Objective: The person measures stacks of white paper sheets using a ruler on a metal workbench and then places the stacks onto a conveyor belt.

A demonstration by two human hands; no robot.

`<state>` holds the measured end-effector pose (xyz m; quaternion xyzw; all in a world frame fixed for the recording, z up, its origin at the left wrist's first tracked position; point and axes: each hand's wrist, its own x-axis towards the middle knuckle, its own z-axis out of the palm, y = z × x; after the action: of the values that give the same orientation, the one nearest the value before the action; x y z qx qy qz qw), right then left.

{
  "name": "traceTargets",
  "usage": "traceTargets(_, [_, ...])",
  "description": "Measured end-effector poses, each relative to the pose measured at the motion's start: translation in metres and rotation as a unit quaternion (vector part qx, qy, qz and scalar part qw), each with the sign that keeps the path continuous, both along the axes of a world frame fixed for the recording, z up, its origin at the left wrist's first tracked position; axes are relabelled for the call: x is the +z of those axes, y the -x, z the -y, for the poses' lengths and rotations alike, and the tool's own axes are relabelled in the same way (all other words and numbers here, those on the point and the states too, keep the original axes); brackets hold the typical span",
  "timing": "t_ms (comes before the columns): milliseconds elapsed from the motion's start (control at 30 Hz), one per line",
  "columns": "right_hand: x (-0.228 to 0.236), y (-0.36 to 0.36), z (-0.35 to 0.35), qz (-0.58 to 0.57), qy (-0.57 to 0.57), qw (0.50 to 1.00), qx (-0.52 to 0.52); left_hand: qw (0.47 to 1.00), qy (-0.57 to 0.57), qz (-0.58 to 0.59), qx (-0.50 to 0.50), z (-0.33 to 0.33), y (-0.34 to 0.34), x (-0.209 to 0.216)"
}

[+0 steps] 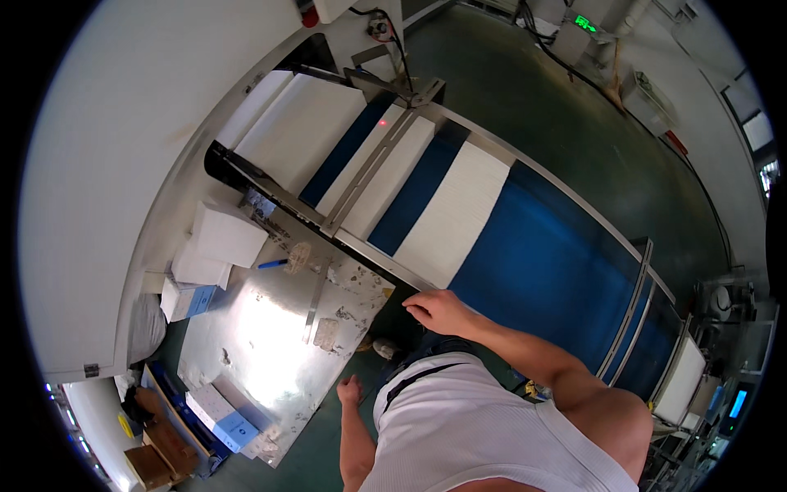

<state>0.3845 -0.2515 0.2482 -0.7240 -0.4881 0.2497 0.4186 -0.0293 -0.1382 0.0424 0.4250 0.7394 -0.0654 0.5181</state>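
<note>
My right hand (443,312) hangs over the near edge of a conveyor, its fingers curled in with nothing visible in them. The blue conveyor belt (551,238) carries several white slabs of what looks like folded paper or cloth. Nearest to that hand is a flat white slab (456,209); behind it along the belt is another white slab (388,176). My left hand (350,389) hangs low beside the metal table (246,328), fingers curled and nothing showing in them. Neither hand touches a slab.
On the table are a blue pen (272,264), a white-and-blue box (222,416) and a stack of white sheets (225,234). A metal crossbar (369,172) spans the belt. Cardboard boxes (164,439) stand at lower left. Green floor (492,66) lies beyond the conveyor.
</note>
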Motion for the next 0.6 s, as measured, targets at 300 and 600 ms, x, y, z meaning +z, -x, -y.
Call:
traceTargets(300, [-0.009, 0.001, -0.005, 0.0, -0.012, 1.0, 0.007, 1.0, 0.007, -0.016, 0.02, 0.004, 0.0, 0.009])
traceTargets(600, [-0.011, -0.022, 0.002, 0.021, 0.0, 0.999, -0.04, 1.0, -0.003, 0.002, 0.031, 0.006, -0.005, 0.001])
